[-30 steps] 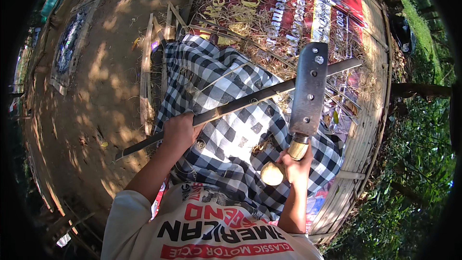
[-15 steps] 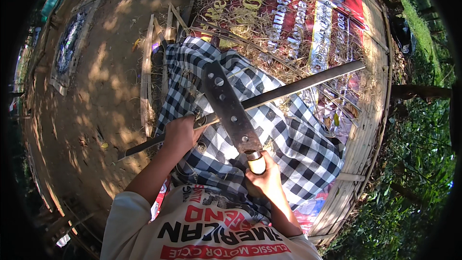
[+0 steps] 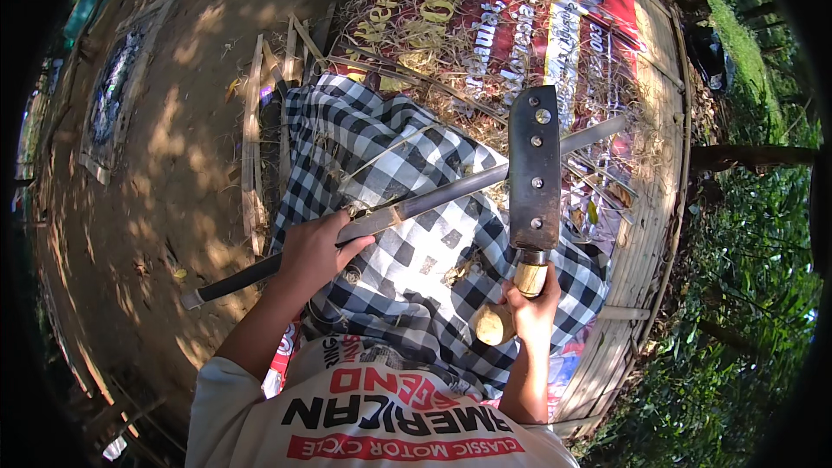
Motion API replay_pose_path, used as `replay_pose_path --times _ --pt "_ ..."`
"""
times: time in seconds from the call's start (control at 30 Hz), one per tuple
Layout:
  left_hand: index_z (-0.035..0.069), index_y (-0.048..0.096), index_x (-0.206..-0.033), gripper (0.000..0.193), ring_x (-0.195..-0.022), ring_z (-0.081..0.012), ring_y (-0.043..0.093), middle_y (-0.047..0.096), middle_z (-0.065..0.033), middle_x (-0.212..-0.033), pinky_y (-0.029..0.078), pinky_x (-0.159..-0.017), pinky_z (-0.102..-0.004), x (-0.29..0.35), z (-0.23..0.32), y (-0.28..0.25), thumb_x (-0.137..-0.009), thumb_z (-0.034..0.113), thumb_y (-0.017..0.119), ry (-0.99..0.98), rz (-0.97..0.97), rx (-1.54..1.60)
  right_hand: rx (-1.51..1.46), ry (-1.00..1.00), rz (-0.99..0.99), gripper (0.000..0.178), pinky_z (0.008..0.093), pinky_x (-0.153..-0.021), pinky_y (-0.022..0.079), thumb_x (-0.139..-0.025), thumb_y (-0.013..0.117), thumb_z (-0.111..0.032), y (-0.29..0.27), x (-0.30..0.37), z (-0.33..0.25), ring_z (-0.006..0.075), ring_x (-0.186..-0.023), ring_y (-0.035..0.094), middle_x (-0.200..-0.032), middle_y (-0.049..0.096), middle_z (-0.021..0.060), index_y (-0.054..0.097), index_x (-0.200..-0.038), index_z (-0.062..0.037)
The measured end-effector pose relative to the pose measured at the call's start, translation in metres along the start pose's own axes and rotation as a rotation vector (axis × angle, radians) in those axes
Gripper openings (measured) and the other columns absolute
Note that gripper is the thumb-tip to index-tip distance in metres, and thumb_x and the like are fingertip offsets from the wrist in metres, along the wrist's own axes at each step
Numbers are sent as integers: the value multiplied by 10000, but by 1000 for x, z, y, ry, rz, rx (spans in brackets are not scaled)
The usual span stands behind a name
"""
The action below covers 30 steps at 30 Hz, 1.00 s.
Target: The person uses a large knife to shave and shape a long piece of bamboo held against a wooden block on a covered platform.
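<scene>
My left hand point(image 3: 314, 250) is wrapped round a long, narrow bamboo strip point(image 3: 451, 191), which slants from lower left to upper right across my lap. One end of the strip juts out past my left wrist. In my right hand point(image 3: 536, 302) is a broad-bladed machete point(image 3: 534, 173), gripped by its pale wooden handle, whose rounded butt shows beside my palm. Its dark blade, with several round studs along it, points away from me. The blade covers part of the strip; whether they touch I cannot tell. A black-and-white checked cloth point(image 3: 416, 269) lies over my legs.
Thin shavings lie scattered over a red printed banner point(image 3: 485, 43) ahead. Split bamboo pieces point(image 3: 252, 147) lie left of the cloth. A slatted bamboo edge point(image 3: 620, 329) runs along the right, with green plants point(image 3: 745, 295) beyond. Bare earth point(image 3: 165, 182) lies to the left.
The machete has swung right and now points more straight ahead. My right hand has moved right with it. The strip has rolled in my left hand, showing a paler face.
</scene>
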<state>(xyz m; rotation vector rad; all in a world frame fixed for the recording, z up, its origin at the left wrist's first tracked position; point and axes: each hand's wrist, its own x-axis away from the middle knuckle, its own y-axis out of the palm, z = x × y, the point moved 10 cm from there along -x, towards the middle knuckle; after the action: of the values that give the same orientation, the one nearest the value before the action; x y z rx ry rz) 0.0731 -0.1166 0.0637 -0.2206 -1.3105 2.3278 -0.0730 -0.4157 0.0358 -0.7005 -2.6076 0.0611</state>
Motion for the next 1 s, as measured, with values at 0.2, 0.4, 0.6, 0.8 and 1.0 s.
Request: replay_pose_path --times 0.2,0.4,0.6,0.8,1.0 --pt "64 582 -893 275 -579 -341 611 604 -138 -607 459 -518 -420 -24 21 5 -875 326 663 15 -102 -13 -126 -30 68 291 260 -516 490 -738 652 23 -21 3 10 129 -561 576 -709 563 48 496 -980 -9" --pt "68 588 -851 272 -572 -351 586 566 -149 -588 435 -517 -436 -32 9 -6 -858 324 680 7 -82 3 -65 -125 119 299 248 -482 465 -821 744 -86 -46 -16 -23 109 -527 568 -695 562 25 498 -977 -19" --pt "74 588 -849 299 -545 -341 589 563 -142 -568 443 -504 -428 -32 7 -1 -863 360 669 34 -83 -84 -49 -236 162 243 253 -476 461 -805 654 32 -65 -61 -50 119 -520 553 -722 576 48 495 -985 -2" --pt "80 611 -897 339 -505 -330 593 575 -130 -548 459 -482 -406 -31 2 7 -859 414 655 56 -55 -246 144 -144 69 310 275 -500 479 -754 602 86 -26 -65 -17 124 -555 569 -726 550 52 465 -1022 12" --pt "79 621 -945 365 -504 -333 590 574 -128 -547 451 -478 -403 -41 0 7 -837 423 677 84 -102 -203 -70 23 31 296 290 -465 480 -737 598 92 -61 -70 12 159 -512 567 -688 572 72 494 -1002 13"
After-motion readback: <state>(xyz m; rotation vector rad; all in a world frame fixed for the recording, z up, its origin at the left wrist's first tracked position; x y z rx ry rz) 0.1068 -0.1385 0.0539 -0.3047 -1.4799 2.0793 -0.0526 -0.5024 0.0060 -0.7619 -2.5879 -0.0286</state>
